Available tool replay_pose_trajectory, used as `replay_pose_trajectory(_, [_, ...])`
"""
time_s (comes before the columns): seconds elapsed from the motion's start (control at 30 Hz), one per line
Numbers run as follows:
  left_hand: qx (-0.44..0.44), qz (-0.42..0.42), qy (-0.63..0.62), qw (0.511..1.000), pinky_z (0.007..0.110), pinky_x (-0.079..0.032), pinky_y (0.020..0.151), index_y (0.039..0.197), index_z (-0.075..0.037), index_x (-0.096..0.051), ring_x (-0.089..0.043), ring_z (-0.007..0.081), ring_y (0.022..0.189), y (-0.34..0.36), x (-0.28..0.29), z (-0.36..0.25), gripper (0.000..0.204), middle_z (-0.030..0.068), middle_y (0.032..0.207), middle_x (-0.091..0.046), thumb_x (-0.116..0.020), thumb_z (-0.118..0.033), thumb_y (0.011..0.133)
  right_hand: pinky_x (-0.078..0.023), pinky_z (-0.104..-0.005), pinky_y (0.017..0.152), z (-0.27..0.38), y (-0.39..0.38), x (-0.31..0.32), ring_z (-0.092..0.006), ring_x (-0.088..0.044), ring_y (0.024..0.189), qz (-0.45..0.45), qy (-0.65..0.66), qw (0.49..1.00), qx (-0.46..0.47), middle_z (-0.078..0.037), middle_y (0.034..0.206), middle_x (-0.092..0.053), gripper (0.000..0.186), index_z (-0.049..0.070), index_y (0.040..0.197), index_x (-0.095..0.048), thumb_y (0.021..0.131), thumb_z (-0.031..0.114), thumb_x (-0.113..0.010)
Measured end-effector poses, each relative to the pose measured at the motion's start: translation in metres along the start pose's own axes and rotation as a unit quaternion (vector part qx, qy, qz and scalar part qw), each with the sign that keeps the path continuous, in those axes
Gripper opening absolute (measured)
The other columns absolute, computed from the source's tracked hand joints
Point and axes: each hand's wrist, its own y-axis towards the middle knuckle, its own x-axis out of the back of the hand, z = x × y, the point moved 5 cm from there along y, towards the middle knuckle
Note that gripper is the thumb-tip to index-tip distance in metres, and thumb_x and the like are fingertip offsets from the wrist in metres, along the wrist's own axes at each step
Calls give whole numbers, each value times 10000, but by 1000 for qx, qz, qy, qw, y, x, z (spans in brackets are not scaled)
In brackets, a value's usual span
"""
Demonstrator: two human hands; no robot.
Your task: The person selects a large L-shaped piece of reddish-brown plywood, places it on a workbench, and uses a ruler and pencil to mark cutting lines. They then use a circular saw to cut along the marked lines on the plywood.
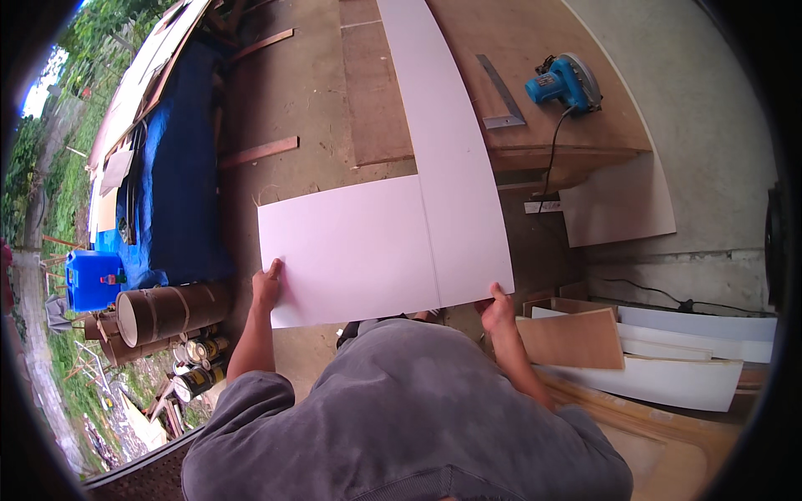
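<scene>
In front of me is a large white L-shaped board [351, 250], a broad part near me and a long strip running away along its right side. A thin straight line divides the two parts; I cannot tell whether it is a cut or a mark. My left hand [266, 285] grips the board's left edge, thumb on top and fingers hidden beneath. At the near right corner, my right hand [497, 310] holds the edge the same way. The strip's far end runs out of view beside a brown wooden worktop [455, 50].
On the worktop lie a blue circular saw [561, 83], its black cord hanging down, and a metal square [503, 96]. White and brown board offcuts [668, 367] are stacked at the right. A blue tarp [180, 167], a blue jug [92, 280] and brown cardboard drums [171, 313] stand left.
</scene>
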Motion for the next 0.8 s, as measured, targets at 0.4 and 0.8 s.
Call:
replay_pose_trajectory(0.4, [-47,-49,15,998,437,-508,817,1050,196,-632,-675,361,876,-2,2,-16,800,300,938,-696,-662,-587,892,-531,-467,856,1,8,-13,-264,-629,1055,-51,15,998,37,-57,1173,-634,332,132,1255,-563,940,192,-651])
replay_pose_trajectory(0.8, [-50,-23,15,998,452,-472,945,1242,151,-529,-616,418,1104,-9,-11,-9,749,317,1167,-634,-638,-519,927,-430,-239,458,149,-32,-2,-88,-581,575,-83,-502,856,95,-41,776,-657,321,35,1003,-633,965,353,-646])
